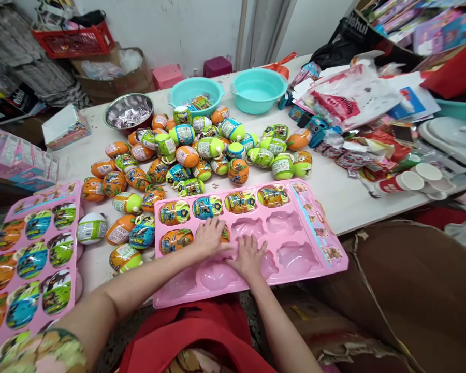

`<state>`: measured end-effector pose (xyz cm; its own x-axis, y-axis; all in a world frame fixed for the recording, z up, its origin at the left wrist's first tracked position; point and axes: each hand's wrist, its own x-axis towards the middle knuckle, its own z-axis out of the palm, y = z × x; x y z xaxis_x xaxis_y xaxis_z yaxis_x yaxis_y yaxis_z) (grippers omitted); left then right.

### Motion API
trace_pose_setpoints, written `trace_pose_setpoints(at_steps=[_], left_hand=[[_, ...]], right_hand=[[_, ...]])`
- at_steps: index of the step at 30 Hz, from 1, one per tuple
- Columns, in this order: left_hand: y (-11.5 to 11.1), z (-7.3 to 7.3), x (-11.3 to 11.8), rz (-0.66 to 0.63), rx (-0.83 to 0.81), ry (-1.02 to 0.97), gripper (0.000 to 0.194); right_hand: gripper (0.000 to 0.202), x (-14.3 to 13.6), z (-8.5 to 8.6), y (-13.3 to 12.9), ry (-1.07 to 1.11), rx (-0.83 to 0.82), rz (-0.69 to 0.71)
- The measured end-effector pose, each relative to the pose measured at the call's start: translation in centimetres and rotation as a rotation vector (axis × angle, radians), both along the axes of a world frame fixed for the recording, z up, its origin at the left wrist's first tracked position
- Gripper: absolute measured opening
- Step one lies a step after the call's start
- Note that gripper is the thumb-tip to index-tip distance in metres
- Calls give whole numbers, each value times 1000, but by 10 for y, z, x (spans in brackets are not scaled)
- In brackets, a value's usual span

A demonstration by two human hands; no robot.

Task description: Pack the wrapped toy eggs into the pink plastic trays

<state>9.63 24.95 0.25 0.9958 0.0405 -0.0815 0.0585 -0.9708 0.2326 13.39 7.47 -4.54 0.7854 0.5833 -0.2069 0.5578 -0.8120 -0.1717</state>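
Lying before me: the pink tray (200, 292), at the near side of the desk (330, 191).
Top row: four patterned eggs (207, 207), one per pocket.
Second row: one egg at the left end, another partly under my left hand (210, 236).
Left hand: fingers extended over that egg, thumb apart from them.
Right hand (249, 255): open, fingers spread over the tray, near my left.
Beyond the tray: a loose heap of eggs (209, 147).
To my left: a filled tray (78, 207).
Far side: a metal bowl (109, 115) and two turquoise basins (258, 96).
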Motion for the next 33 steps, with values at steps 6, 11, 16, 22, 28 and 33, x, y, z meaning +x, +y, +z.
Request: trace_pose_setpoints(at_steps=[6, 11, 16, 22, 28, 33], left_hand=[[1, -15, -7, -177, 105, 37, 50], [36, -5, -5, -120, -138, 43, 49], [40, -1, 5, 207, -331, -78, 43], [9, -19, -3, -15, -57, -116, 48], [29, -8, 77, 427, -348, -314, 56], [20, -4, 218, 758, -456, -295, 90]], right_hand=[[34, -7, 13, 13, 17, 90, 25], [40, -14, 17, 17, -13, 134, -5], [41, -14, 21, 17, -2, 96, 8], [42, -19, 23, 14, -24, 174, -38], [68, -17, 3, 5, -141, 303, 22], [61, -4, 11, -35, -347, 437, -64]])
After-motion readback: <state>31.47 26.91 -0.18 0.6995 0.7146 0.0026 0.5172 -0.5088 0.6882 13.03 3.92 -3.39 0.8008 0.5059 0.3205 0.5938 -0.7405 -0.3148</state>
